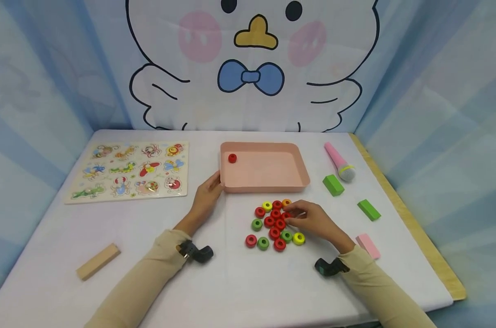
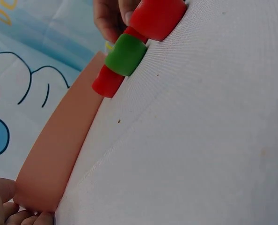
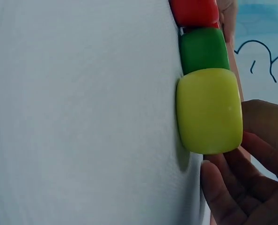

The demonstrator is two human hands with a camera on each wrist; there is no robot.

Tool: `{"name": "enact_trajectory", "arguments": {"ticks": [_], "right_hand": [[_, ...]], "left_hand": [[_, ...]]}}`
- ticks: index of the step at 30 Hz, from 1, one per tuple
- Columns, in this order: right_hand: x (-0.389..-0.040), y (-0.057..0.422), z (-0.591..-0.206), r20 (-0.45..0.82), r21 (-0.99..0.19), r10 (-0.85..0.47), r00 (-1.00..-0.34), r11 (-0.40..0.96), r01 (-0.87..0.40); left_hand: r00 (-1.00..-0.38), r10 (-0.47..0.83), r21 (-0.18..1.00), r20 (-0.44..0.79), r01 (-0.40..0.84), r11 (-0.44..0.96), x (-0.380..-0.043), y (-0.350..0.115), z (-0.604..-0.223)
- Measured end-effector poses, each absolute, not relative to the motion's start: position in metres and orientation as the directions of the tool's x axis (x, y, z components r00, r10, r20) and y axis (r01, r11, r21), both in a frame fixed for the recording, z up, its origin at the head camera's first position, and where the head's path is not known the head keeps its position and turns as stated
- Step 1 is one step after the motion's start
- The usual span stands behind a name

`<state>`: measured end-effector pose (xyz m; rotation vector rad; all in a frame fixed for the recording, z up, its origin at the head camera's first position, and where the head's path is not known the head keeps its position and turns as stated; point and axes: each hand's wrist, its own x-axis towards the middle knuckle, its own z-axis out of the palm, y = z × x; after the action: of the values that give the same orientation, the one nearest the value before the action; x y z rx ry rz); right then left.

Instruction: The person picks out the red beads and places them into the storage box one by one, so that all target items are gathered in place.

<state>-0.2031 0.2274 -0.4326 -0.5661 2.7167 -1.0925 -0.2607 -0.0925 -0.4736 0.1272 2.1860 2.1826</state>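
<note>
My left hand [image 1: 208,193] holds the front left corner of a pink tray [image 1: 268,189], thumb and fingers at its wall in the left wrist view. A single red bead [image 1: 232,158] sits inside the tray near its left side. In front of the tray lies a loose group of round wooden beads with holes, mostly red, some green [image 1: 263,243] and yellow [image 1: 299,238]. At the group's right side, my right hand [image 1: 313,221] pinches a red bead [image 1: 286,216] between thumb and fingers. A yellow bead [image 3: 209,111] partly hides these fingers in the right wrist view.
An animal picture puzzle board [image 1: 129,171] lies at the left, a wooden block [image 1: 98,262] nearer the front. Along the right are a pink toy microphone [image 1: 338,160], green blocks [image 1: 333,185] and a pink block [image 1: 368,246]. Curtains surround the table [image 1: 231,291].
</note>
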Motion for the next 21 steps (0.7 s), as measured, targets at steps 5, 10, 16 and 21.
{"name": "enact_trajectory", "arguments": {"ticks": [5, 10, 16, 21], "right_hand": [[-0.2007, 0.2272, -0.4345, -0.037, -0.692, -0.385, -0.922, 0.675, -0.254], [-0.1992, 0.2289, -0.4344, -0.043, -0.697, -0.387, -0.921, 0.672, -0.249], [-0.2009, 0.2292, -0.4344, -0.036, -0.699, -0.384, -0.922, 0.670, -0.252], [-0.2026, 0.2304, -0.4354, -0.040, -0.697, -0.386, -0.922, 0.671, -0.251]], "left_hand": [[-0.996, 0.090, 1.000, 0.017, 0.019, 0.016, -0.2576, -0.0908, -0.4746], [-0.995, 0.097, 0.999, 0.037, 0.038, 0.004, -0.2566, -0.0908, -0.4740], [-0.995, 0.097, 0.999, 0.036, 0.036, -0.001, -0.2569, -0.0909, -0.4717], [-0.995, 0.094, 1.000, 0.025, 0.026, 0.008, -0.2569, -0.0913, -0.4714]]}}
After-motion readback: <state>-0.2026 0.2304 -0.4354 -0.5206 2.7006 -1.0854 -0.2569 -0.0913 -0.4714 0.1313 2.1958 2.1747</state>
